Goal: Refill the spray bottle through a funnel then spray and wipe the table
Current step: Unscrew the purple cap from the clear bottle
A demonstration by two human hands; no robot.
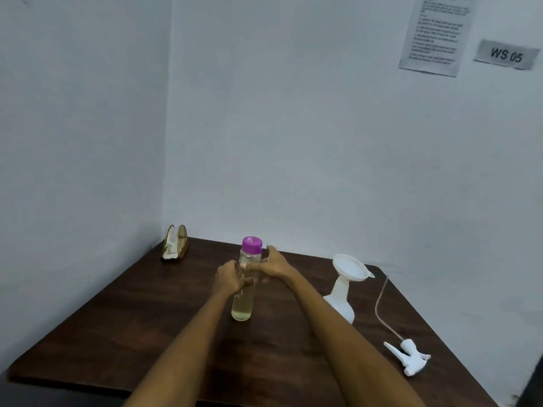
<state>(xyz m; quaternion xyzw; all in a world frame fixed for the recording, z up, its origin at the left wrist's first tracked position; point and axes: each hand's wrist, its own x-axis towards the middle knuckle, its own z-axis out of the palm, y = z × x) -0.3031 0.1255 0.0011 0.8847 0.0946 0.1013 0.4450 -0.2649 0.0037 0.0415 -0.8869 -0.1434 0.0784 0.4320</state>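
A clear bottle (242, 306) with a purple cap (251, 244) stands upright mid-table, pale yellow liquid in its lower part. My left hand (230, 278) grips its middle from the left. My right hand (273, 263) holds its upper part from the right, just below the cap. To the right stands the white spray bottle (340, 301) with a white funnel (351, 267) seated in its neck. The white spray head (410, 355) lies on the table at the right, its thin tube (379, 306) curving toward the wall.
The dark wooden table (147, 318) sits in a corner of white walls. A gold wire holder with a white cloth (174, 243) stands at the back left corner. A printed sheet (437, 30) and a "WS 05" label (506, 55) hang on the right wall.
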